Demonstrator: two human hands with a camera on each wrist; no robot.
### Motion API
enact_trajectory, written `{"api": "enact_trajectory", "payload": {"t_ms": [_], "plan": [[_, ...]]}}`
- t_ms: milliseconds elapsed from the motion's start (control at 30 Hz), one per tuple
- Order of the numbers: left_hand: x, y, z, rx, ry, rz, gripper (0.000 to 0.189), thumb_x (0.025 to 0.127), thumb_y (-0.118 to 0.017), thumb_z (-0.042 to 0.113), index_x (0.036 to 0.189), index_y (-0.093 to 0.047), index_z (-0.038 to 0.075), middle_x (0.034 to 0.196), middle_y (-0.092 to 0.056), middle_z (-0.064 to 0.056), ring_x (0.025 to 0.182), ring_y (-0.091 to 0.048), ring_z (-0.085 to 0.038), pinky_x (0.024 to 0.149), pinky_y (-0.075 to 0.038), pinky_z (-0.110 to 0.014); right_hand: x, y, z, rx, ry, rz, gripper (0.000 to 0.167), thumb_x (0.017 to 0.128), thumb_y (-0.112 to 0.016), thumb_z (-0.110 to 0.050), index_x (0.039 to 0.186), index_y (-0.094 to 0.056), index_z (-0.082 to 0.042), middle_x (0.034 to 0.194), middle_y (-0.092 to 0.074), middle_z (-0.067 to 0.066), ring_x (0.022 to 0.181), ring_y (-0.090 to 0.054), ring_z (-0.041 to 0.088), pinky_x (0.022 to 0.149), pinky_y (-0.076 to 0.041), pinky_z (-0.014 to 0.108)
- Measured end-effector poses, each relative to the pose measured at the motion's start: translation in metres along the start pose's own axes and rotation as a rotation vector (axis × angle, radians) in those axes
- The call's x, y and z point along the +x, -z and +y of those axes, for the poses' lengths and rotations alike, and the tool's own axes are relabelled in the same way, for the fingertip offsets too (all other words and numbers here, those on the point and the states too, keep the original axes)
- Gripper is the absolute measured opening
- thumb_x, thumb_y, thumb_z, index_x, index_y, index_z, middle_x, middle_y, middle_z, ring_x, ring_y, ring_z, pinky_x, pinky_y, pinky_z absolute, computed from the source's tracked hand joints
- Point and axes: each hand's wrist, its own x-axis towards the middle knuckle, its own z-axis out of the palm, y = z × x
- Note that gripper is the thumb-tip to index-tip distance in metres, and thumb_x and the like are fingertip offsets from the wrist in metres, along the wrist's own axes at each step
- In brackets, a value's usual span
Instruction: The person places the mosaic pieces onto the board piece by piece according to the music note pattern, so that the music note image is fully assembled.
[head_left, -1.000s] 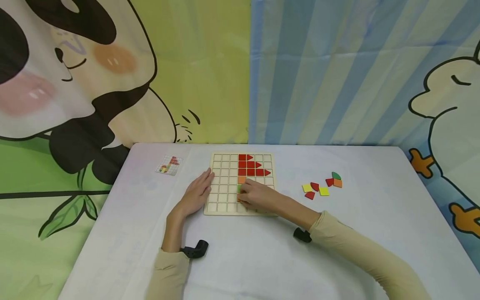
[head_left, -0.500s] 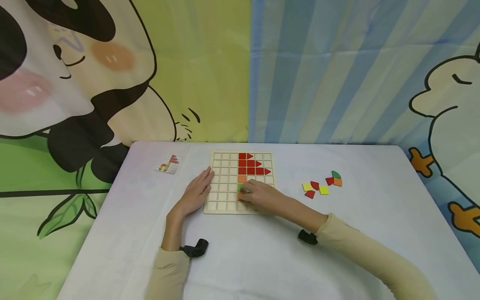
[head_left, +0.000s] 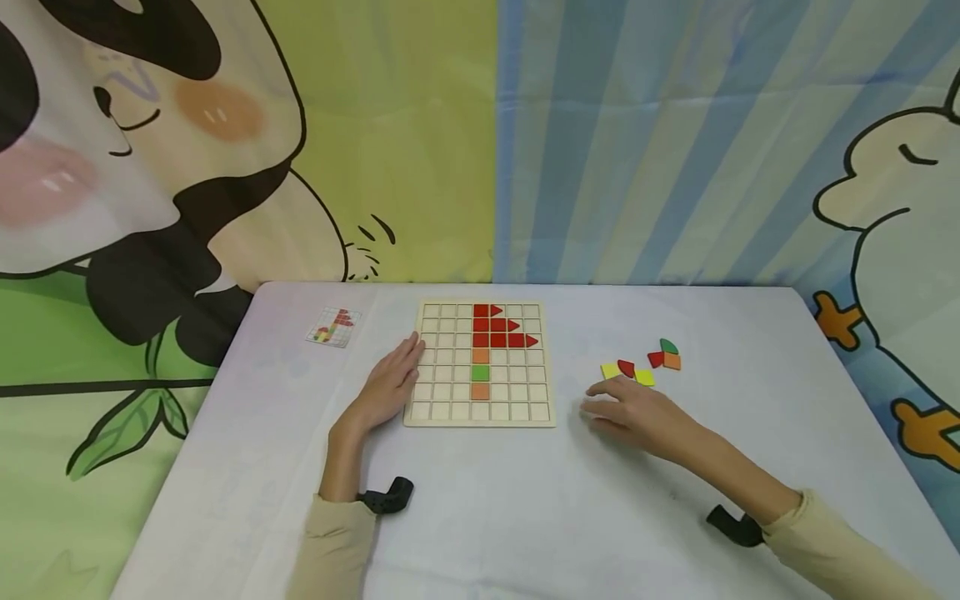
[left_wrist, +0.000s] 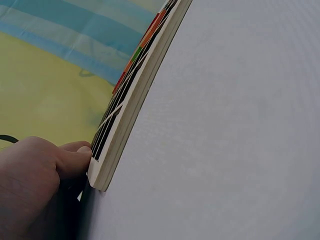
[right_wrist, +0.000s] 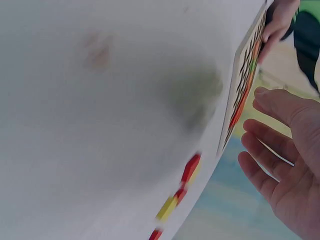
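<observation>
A wooden grid board (head_left: 442,392) lies on the table, with red pieces (head_left: 498,340) in three rows near its top. Below them, one column holds an orange square (head_left: 480,391), a green square (head_left: 480,373) and another orange square (head_left: 480,356). My left hand (head_left: 384,387) rests along the board's left edge, fingers extended; the left wrist view shows it touching the board's corner. To the right of the board, my right hand (head_left: 645,417) hovers with spread fingers and nothing in them. Just beyond its fingertips lie yellow squares (head_left: 645,377) and a red rounded piece (head_left: 626,367), one red piece being hidden.
A small pattern card (head_left: 334,327) lies left of the board. Farther right on the table are a green rounded piece (head_left: 668,345), a red piece (head_left: 656,359) and an orange square (head_left: 672,362). A printed cloth (head_left: 420,150) hangs behind the table.
My right hand has left the lower orange square on the board and moved right to the loose pieces. The orange and green squares now show fully. My left hand stays at the board's edge.
</observation>
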Motion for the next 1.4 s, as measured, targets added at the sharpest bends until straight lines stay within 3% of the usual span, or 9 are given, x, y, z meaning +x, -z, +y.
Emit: {"api": "enact_trajectory", "payload": {"t_ms": [167,367,567,767,1000,1233,1400], "plan": [[-0.003,0.001,-0.002,-0.004,0.005,0.005,0.056,0.11,-0.04,0.013,0.163,-0.025,0.001,0.174,-0.013,-0.014,0.161,-0.01,-0.037,0.129,-0.011,-0.058,-0.023,0.018,0.02,0.038,-0.146,0.005,0.034,0.079,-0.089,-0.007,0.112,-0.081,-0.009,0.114,-0.073,0.009,0.101,-0.068,0.027,0.077,-0.063,0.038],[-0.002,0.002,-0.002,-0.016,-0.002,0.001,0.056,0.111,-0.04,0.013,0.163,-0.024,0.002,0.174,-0.012,-0.015,0.161,-0.009,-0.037,0.129,-0.011,-0.058,-0.037,0.028,0.039,0.012,-0.184,0.037,0.038,0.075,-0.09,-0.005,0.112,-0.08,-0.007,0.111,-0.072,0.011,0.1,-0.068,0.031,0.072,-0.064,0.039],[0.004,0.003,-0.001,-0.011,-0.005,0.001,0.056,0.111,-0.039,0.014,0.164,-0.024,0.003,0.174,-0.012,-0.013,0.162,-0.009,-0.036,0.129,-0.011,-0.057,-0.041,0.032,0.045,-0.006,-0.222,0.051,0.038,0.076,-0.09,-0.004,0.113,-0.08,-0.005,0.111,-0.072,0.012,0.099,-0.069,0.032,0.072,-0.063,0.042],[0.002,0.002,-0.002,-0.01,-0.002,-0.011,0.055,0.111,-0.039,0.013,0.163,-0.024,0.002,0.174,-0.013,-0.015,0.161,-0.01,-0.037,0.129,-0.011,-0.057,-0.046,0.036,0.048,-0.009,-0.29,0.006,0.036,0.079,-0.088,-0.005,0.115,-0.079,-0.004,0.114,-0.072,0.017,0.104,-0.068,0.037,0.079,-0.063,0.048],[-0.001,0.002,-0.002,-0.016,0.0,0.0,0.056,0.111,-0.039,0.013,0.163,-0.024,0.002,0.174,-0.013,-0.014,0.161,-0.01,-0.036,0.129,-0.011,-0.058,-0.049,0.047,0.059,-0.027,-0.342,0.024,0.037,0.08,-0.086,-0.004,0.116,-0.077,-0.001,0.114,-0.071,0.022,0.106,-0.067,0.043,0.081,-0.061,0.055],[-0.001,0.001,-0.002,-0.013,0.002,0.003,0.056,0.111,-0.038,0.013,0.163,-0.024,0.002,0.174,-0.012,-0.014,0.161,-0.01,-0.037,0.129,-0.011,-0.058,-0.049,0.049,0.066,0.022,-0.405,-0.063,0.04,0.085,-0.083,-0.006,0.123,-0.073,0.0,0.12,-0.07,0.026,0.112,-0.066,0.047,0.087,-0.06,0.058],[-0.001,0.001,-0.001,-0.02,0.005,-0.003,0.056,0.11,-0.038,0.013,0.163,-0.024,0.002,0.174,-0.013,-0.014,0.161,-0.01,-0.036,0.129,-0.011,-0.058,-0.048,0.043,0.068,0.028,-0.428,-0.076,0.036,0.086,-0.083,-0.005,0.121,-0.074,0.0,0.12,-0.07,0.025,0.114,-0.065,0.047,0.089,-0.059,0.058]]}}
